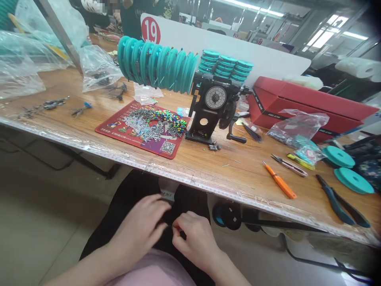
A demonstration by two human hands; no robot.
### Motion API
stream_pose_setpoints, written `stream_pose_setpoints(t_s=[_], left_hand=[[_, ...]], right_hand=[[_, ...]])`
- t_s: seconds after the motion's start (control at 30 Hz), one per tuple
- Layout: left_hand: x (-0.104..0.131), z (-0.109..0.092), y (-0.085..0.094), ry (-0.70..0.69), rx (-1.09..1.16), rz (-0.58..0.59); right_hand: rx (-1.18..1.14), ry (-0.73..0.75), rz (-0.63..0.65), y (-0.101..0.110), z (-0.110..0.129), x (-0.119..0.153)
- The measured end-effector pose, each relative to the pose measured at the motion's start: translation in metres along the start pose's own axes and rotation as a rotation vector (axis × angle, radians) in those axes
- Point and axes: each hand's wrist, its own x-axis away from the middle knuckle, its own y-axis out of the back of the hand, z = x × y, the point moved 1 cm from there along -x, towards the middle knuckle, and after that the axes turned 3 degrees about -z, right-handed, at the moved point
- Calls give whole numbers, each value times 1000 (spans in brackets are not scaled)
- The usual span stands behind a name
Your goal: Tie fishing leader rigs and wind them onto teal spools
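Note:
Both hands are low over my lap, in front of the table's edge. My left hand point(145, 222) is slightly blurred; its fingers are curved and stand apart from the thumb, with nothing visible between them. Close beside it, my right hand point(195, 238) is closed, thumb and index finger bent toward each other in a pinch. Whatever it may hold is too small to make out. Beyond the hands, on the table, a red mat point(119, 127) bears piles of metal swivels point(151, 133) and colourful beads point(169, 117).
A black hand-cranked winder point(205, 119) carries a row of turquoise spools point(157, 65). To the right lie an orange-handled tool point(279, 180), pink snips point(290, 165), dark pliers point(336, 200) and loose turquoise spools point(354, 180). A red box point(306, 103) stands behind them.

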Motion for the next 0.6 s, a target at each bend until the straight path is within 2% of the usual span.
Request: stream_pose_setpoints(t_s=[0.07,0.13,0.33,0.5,0.6], left_hand=[[-5,-17,-7,-21,-6,196],[-8,-23,-13,30,-14,276],[-9,-20,-17,101,148,218],[-5,-20,-20,151,236,220],[-6,-20,-21,173,270,230]], right_hand=[[10,1,1,0,0,1],[3,-2,9,2,-1,3],[23,54,0,3,-5,9],[60,36,-104,-1,-7,10],[107,85,-184,-1,-6,11]])
